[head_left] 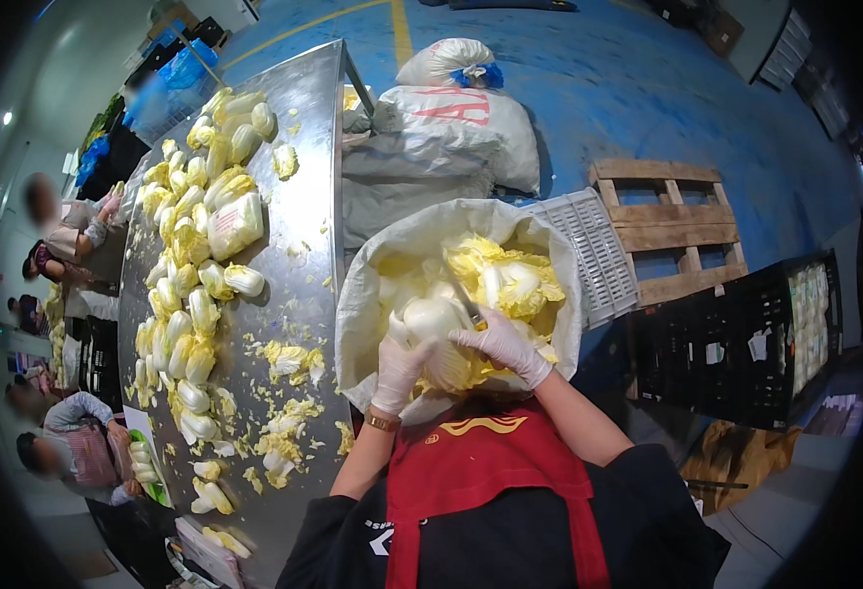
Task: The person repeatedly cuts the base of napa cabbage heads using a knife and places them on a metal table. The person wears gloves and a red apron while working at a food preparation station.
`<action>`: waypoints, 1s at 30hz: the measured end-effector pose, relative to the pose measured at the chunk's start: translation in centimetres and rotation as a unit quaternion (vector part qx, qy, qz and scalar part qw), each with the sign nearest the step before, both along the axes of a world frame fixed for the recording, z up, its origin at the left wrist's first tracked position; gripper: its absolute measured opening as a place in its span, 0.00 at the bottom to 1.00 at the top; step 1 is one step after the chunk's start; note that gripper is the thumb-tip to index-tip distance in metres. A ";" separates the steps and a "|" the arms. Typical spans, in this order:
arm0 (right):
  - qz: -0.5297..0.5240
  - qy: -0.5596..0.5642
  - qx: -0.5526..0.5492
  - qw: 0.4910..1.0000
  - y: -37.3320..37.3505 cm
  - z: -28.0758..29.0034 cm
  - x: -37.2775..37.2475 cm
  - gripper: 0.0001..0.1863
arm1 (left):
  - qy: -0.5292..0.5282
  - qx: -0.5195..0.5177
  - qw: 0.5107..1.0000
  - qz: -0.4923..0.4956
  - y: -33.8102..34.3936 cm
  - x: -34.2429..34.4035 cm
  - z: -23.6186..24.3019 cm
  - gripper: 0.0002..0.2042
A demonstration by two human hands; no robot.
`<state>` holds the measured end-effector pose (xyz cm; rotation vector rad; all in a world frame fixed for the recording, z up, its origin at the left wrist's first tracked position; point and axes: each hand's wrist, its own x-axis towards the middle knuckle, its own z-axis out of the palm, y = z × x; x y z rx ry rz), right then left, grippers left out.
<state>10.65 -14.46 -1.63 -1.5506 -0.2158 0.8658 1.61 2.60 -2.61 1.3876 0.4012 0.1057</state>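
Observation:
My left hand, in a thin white glove, is closed around the side of a napa cabbage. The cabbage is held above the mouth of a large white woven sack, its pale base away from me. My right hand, gloved too, grips a knife whose blade points up and away along the cabbage's right side. The handle is mostly hidden in my fingers. Inside the sack, yellow cabbage leaves and pale cabbage pieces lie around both hands.
A steel table at left bears many napa cabbages and loose leaf scraps. Full white sacks lie beyond my sack. At right are a white plastic crate, a wooden pallet and black crates. Other people work across the table.

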 end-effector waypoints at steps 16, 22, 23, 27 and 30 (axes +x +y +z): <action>-0.069 -0.322 -0.152 0.932 0.3 -1.3 0.3 0.22 | -0.011 -0.138 0.975 0.172 1.9 -1.2 -5.0 0.19; 0.005 -0.146 -0.029 0.989 2.8 -2.7 -1.8 0.25 | 0.029 0.204 0.971 0.123 -1.6 0.6 -3.1 0.17; 0.008 -0.102 -0.016 0.995 2.5 -2.0 -1.6 0.25 | 0.035 0.222 0.968 0.113 -1.6 0.7 -3.1 0.16; -0.013 0.022 -0.002 1.000 1.0 -1.2 -1.3 0.19 | -0.002 0.630 0.776 0.024 -0.9 0.3 -6.1 0.09; -0.036 0.028 0.020 0.999 0.8 -0.9 -1.6 0.15 | 0.059 0.315 0.941 0.112 -1.7 0.6 -4.1 0.08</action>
